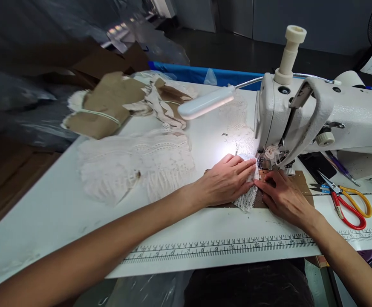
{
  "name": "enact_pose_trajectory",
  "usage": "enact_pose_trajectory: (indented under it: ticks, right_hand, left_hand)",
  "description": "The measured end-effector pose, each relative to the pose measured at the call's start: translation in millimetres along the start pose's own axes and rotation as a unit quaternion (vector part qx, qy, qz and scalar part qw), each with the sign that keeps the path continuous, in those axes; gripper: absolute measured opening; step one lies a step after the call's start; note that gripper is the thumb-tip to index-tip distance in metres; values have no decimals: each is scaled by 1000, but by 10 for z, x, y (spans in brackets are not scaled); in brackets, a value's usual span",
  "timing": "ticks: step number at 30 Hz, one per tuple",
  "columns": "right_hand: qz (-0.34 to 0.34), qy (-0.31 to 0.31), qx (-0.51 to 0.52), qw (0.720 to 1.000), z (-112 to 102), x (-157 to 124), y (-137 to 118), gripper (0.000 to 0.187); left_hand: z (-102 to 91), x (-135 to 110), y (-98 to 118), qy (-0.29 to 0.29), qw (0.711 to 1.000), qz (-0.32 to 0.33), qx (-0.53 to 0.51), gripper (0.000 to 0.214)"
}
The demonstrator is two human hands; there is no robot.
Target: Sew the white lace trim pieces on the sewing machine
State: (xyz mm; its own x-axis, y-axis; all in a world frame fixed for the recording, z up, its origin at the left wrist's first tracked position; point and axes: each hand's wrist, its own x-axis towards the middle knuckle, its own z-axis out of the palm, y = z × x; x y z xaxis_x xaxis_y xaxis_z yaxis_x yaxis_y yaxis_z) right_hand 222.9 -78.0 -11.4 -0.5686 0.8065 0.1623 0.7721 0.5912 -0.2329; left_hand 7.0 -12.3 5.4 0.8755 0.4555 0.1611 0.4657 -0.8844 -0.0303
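Note:
A strip of white fringed lace (247, 201) lies under the needle area of a white sewing machine (265, 111). My left hand (227, 181) rests flat on this lace, fingers stretched toward the presser foot (265, 164). On the other side, my right hand (284, 198) has its fingers bent together at the lace's right edge, close in front of the foot. Brown board (302, 183) shows beneath both hands. More of the lace runs back behind the left hand, lit by a lamp (206, 102).
Wide white lace pieces (134, 164) spread over the table at left, with tied brown bundles (105, 104) behind them. Scissors with red and yellow handles (348, 202), a dark phone (317, 165) and a purple tool (341, 166) lie at right. A printed ruler (224, 248) follows the front edge.

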Motion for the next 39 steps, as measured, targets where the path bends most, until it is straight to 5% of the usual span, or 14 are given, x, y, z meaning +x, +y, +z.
enact_pose_trajectory:
  ticks: [13,39]
  right_hand:
    - [18,4,24,1000,-9,22,16,37]
    - [-32,122,40,991,34,18,80,28]
  left_hand:
    - [77,-24,-6,17,997,-30,-64,37]
    - [139,-36,12,73,997,-26,-17,40]
